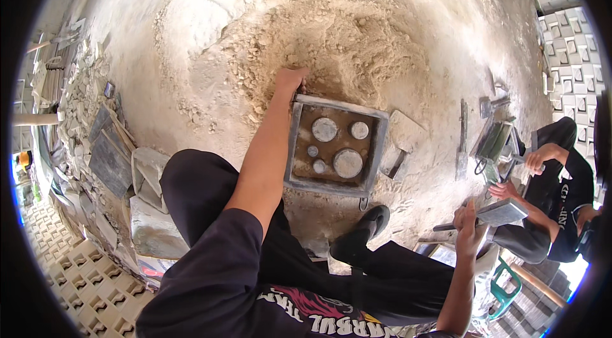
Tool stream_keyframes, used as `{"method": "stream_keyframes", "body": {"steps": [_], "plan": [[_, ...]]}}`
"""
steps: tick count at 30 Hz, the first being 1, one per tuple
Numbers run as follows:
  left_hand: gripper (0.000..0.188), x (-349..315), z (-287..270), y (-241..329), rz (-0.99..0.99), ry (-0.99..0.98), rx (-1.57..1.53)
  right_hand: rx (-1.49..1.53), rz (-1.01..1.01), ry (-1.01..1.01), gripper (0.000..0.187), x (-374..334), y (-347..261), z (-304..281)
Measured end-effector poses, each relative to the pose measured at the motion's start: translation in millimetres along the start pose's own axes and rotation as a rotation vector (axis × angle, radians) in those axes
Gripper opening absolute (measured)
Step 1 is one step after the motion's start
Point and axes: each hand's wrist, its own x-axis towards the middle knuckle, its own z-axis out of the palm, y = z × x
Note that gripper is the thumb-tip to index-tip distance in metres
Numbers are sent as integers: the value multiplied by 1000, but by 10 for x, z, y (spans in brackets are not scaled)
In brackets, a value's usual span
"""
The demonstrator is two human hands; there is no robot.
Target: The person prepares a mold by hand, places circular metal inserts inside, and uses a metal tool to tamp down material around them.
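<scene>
A square grey metal mold (pixel 381 153) lies on the ground before me. Brown sandy mix fills its inside around several round grey discs (pixel 348 163) of differing sizes. My left hand (pixel 291 78) is closed at the mold's far left corner, against the loose soil; whatever its fingers hold is hidden. A wire loop (pixel 363 203) sticks out of the near right corner. Off to the right, my right hand (pixel 466 226) is wrapped around the handle of a mallet with a grey rectangular head (pixel 502 212), held apart from the mold.
A mound of crumbly tan soil (pixel 331 32) spreads beyond the mold. Flat slabs (pixel 115 162) and a pale block (pixel 153 229) lie at left. At right, a co-worker's hands (pixel 542 157) work over a greenish metal mold (pixel 495 141). A green plastic chair (pixel 505 287) stands lower right.
</scene>
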Motion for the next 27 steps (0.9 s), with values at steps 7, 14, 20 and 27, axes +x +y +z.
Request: {"method": "stream_keyframes", "body": {"steps": [7,14,20,27], "plan": [[35,336,-218,-218,176,16,268,93,-7,59,46,-49,104,121],[47,-400,114,8,470,333,480,275,-58,56,49,-217,173,505],[53,-1422,632,91,637,224,869,393,-105,265,48,-190,231,871],[68,-1963,903,-305,795,114,1111,563,-65,384,36,-141,305,1221]]}}
